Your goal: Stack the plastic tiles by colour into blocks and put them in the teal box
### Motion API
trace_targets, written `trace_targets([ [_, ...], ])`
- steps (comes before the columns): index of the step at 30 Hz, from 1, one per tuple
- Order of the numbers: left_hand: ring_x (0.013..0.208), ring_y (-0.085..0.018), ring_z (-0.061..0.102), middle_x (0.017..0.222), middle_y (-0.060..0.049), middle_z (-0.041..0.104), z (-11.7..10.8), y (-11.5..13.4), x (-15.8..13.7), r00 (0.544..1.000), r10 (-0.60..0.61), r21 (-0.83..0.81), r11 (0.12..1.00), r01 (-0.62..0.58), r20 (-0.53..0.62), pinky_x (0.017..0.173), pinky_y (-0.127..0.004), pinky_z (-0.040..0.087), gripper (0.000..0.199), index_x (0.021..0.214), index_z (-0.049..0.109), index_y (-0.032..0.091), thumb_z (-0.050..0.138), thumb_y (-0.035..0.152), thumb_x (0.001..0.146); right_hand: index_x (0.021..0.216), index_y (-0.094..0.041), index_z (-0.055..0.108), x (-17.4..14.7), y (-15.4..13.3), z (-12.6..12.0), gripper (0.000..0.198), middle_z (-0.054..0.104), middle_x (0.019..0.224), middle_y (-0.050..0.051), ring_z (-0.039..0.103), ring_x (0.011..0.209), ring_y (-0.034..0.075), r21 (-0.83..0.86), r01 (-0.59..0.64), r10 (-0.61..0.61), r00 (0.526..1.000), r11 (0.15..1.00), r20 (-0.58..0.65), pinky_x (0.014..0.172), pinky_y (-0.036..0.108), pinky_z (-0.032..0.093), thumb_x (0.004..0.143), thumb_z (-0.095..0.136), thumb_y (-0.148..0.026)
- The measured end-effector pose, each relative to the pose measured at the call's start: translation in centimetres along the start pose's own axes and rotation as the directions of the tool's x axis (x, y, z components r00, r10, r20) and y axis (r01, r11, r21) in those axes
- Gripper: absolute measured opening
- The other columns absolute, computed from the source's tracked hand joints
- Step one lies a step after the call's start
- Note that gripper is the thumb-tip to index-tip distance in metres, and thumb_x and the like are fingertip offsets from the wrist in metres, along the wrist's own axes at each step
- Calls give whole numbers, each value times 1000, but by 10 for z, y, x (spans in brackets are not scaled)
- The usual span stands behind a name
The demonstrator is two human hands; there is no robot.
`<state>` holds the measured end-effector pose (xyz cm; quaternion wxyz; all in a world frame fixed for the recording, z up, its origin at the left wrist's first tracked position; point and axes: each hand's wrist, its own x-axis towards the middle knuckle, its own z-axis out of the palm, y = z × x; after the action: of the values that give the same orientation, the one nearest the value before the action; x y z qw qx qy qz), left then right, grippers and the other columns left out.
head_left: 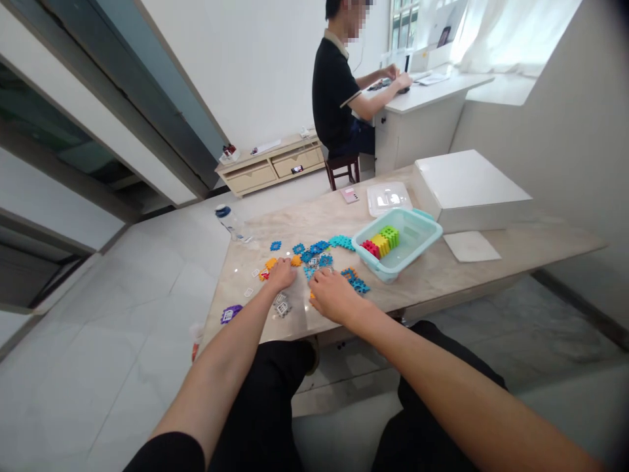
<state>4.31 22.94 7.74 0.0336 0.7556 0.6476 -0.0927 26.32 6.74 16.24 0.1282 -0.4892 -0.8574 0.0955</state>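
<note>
My left hand [284, 274] is on the table among the loose plastic building pieces. Its fingers point down between two orange pieces [295, 260], and their tips are too small to make out. To its right, my right hand [330, 293] has its fingers curled, with an orange piece [312, 298] showing at its thumb side. Blue pieces [317, 248] lie beyond the hands, and a blue and orange cluster [354, 280] lies right of my right hand. White window-shaped pieces [282, 306] are below my left hand. A purple piece [230, 313] lies near the table's left edge.
A light teal tub [417, 242] holds red, yellow and green block stacks [381, 242]. Behind it are a clear lid [389, 198] and a large white box [472, 187]. A bottle [230, 221] lies at the far left edge. Another person [339, 92] sits at a desk.
</note>
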Motion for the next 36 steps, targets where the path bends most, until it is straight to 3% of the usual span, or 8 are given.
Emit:
trace_targets([
  [8, 141, -38, 54, 153, -20, 57, 15, 4, 32, 998, 55, -2, 998, -55, -8, 114, -47, 44, 51, 157, 51, 25, 46, 38, 108, 118, -16, 76, -5, 11, -10, 27, 72, 128, 18, 62, 124, 36, 11, 29, -28, 999, 1000, -40, 103, 48, 55, 106, 62, -36],
  [14, 135, -36, 60, 144, -20, 61, 14, 5, 26, 998, 55, -66, 996, -56, -14, 111, -44, 47, 47, 152, 56, 24, 49, 35, 107, 117, -18, 75, -13, 12, -29, 27, 72, 123, 16, 62, 121, 34, 47, 14, -12, 999, 999, -49, 104, 47, 54, 109, 57, -36],
  [20, 135, -36, 64, 145, -23, 64, 9, -3, -2, 999, -29, -242, 970, 33, 21, 110, -45, 52, 56, 149, 55, 14, 71, 37, 101, 119, -18, 74, -13, 8, -28, 25, 73, 123, 14, 63, 123, 31, 69, -6, 5, 1000, 998, 7, 105, 41, 52, 109, 59, -36],
  [26, 119, -27, 70, 140, -13, 67, -22, -13, -49, 997, -46, -432, 899, 66, 55, 100, -49, 63, 40, 138, 67, 19, 70, 40, 105, 121, -19, 75, -10, 14, -5, 24, 73, 124, 13, 67, 123, 28, 94, -53, 51, 998, 994, 25, 110, 39, 51, 109, 60, -32],
  [30, 118, -28, 70, 139, -12, 68, -57, -5, -67, 1000, 13, -560, 828, -15, -7, 99, -49, 63, 42, 139, 66, 18, 71, 41, 104, 127, -17, 73, -12, 23, -2, 26, 73, 124, 14, 67, 124, 30, 99, -58, 67, 993, 993, -94, 112, 42, 51, 108, 61, -29],
  [32, 107, -26, 72, 125, -9, 72, -71, 2, -74, 995, 94, -623, 776, -93, -30, 92, -43, 64, 36, 126, 71, 15, 70, 43, 104, 138, -16, 69, -14, 27, -3, 34, 71, 131, 16, 63, 132, 31, 103, -42, 61, 981, 994, -182, 116, 45, 50, 107, 63, -27],
  [33, 92, -24, 71, 104, -9, 75, -76, 6, -77, 989, 146, -654, 745, -133, -34, 80, -36, 61, 31, 108, 75, 11, 69, 41, 102, 143, -16, 65, -15, 28, -4, 40, 69, 135, 17, 61, 135, 31, 107, -23, 47, 974, 994, -222, 118, 46, 49, 105, 65, -27],
  [36, 63, -17, 59, 67, -2, 65, -83, 21, -92, 945, 326, -735, 637, -232, -15, 58, -28, 46, 24, 76, 71, 14, 74, 35, 88, 157, -19, 53, -17, 29, -6, 61, 62, 149, 17, 55, 143, 33, 127, 50, -11, 956, 991, -293, 123, 51, 45, 101, 73, -30],
])
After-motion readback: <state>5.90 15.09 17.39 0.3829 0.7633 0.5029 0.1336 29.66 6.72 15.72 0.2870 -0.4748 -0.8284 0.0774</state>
